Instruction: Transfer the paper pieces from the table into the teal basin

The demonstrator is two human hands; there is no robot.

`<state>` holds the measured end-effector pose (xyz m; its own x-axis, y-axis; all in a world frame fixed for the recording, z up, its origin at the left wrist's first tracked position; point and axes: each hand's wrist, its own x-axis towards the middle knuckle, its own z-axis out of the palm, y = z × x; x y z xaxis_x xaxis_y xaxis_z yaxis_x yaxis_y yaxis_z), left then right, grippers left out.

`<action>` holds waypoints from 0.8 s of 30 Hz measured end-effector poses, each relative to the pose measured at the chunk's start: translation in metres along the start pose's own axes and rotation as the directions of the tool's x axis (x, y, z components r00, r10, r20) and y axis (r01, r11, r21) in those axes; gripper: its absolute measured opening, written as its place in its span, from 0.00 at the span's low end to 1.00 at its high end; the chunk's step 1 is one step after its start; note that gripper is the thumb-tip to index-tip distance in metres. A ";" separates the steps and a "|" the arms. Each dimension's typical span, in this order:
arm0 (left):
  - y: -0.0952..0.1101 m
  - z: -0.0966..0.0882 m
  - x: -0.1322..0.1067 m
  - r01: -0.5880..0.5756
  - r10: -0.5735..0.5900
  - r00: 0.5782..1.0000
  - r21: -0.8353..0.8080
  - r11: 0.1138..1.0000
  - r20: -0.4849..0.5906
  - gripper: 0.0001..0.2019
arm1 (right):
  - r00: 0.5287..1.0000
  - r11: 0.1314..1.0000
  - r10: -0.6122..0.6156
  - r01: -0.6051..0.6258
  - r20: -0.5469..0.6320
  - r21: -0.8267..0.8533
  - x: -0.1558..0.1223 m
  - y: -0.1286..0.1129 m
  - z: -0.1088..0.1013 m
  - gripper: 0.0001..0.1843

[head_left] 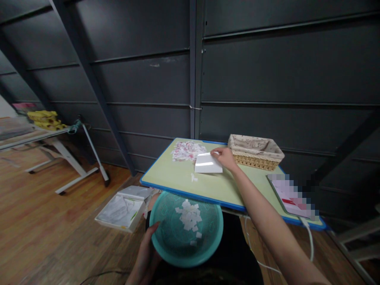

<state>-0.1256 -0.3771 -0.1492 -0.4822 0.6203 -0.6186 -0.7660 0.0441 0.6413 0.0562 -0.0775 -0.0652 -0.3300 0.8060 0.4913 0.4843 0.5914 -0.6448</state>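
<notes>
Here, right hand in narrow pinch on white sheet.

The left part of the tabletop offers the widest way in: a bare strip runs along the left edge and on toward the near edge, broken only by a few small scraps. The paper pile takes up the far left corner, and the white card, under the right hand, stands just beside it. The right forearm crosses the near edge and bars a sideways sweep. Beyond it, a bare patch lies between the basket at the far edge and the tablet at the near right corner. The wall limits reach behind; below the near edge, the bowl and left hand fill the approach.
</notes>
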 end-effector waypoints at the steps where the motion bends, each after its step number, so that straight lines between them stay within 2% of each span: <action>1: 0.000 0.000 -0.001 -0.005 0.005 1.000 0.004 1.000 -0.014 0.34 | 1.000 1.000 -0.004 0.004 -0.009 -0.012 0.000 0.001 -0.001 0.14; 4: 0.001 0.002 -0.005 -0.009 0.010 1.000 0.012 1.000 -0.016 0.32 | 0.999 0.999 -0.009 0.007 -0.037 -0.045 0.001 0.002 -0.003 0.14; 9: 0.002 0.001 -0.008 0.007 -0.008 0.998 0.018 1.000 0.066 0.30 | 0.998 1.000 -0.002 0.001 -0.059 -0.011 0.002 -0.001 -0.005 0.13; 20: -0.002 -0.005 0.005 0.060 -0.059 0.998 0.012 0.998 -0.026 0.32 | 0.995 0.985 -0.039 0.023 0.095 0.169 -0.006 -0.014 0.005 0.14; 24: -0.007 -0.013 0.014 0.040 -0.040 0.999 0.010 0.999 -0.025 0.34 | 0.998 0.983 -0.021 0.012 0.051 0.185 -0.006 -0.014 0.005 0.14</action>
<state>-0.1329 -0.3787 -0.1681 -0.4619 0.5980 -0.6550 -0.7803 0.0770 0.6207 0.0472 -0.0903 -0.0617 -0.3808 0.7935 0.4747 0.3220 0.5950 -0.7364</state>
